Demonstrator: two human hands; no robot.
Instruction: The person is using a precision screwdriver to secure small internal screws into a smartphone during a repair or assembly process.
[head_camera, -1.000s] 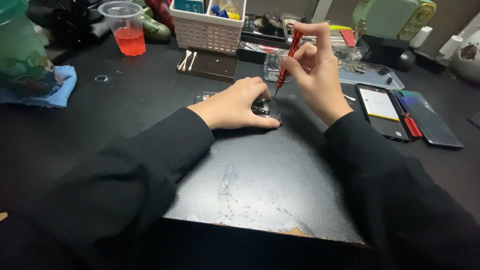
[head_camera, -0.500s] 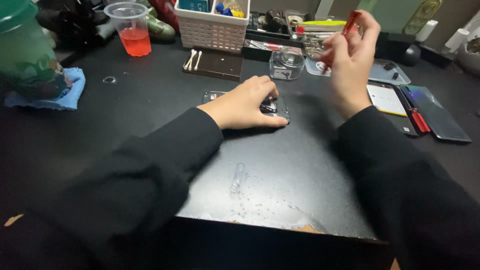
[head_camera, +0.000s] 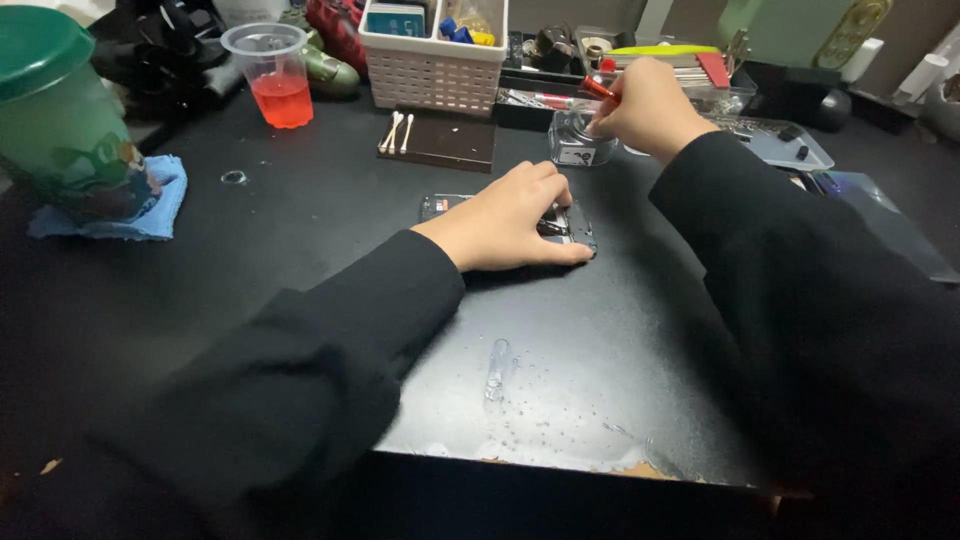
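Item: small-device repair at a black counter (head_camera: 300, 250), seen from above the hands.

Near edge: worn counter surface with fine specks and a small clear tube-like piece (head_camera: 497, 366) lying loose.

Middle: left hand (head_camera: 505, 218) laid flat, fingers curled down over a small opened electronic device (head_camera: 570, 222), pinning it to the counter. The device is a thin, dark rectangular board or phone body; metal and dark inner parts show at its right end and a strip at its left. The hand hides the rest.

Beyond it: right hand (head_camera: 650, 110) closed around a red-handled tool (head_camera: 600, 90), most likely a small screwdriver, its tip held at or in a small clear jar (head_camera: 575, 140). Whether the tip touches anything inside cannot be told.

Far: two cotton swabs (head_camera: 398, 132) on a dark pad, a white slotted basket (head_camera: 432, 75), a clear cup of red liquid (head_camera: 275, 75), a green lidded cup (head_camera: 60, 120) on a blue cloth (head_camera: 150, 215), and a clear tray (head_camera: 780, 140) of small parts.

Progress, as judged: the device lies open and the work is mid-course. The tool is away from the device, so this looks like a pause to drop or fetch a small part. Closing up is not yet done.
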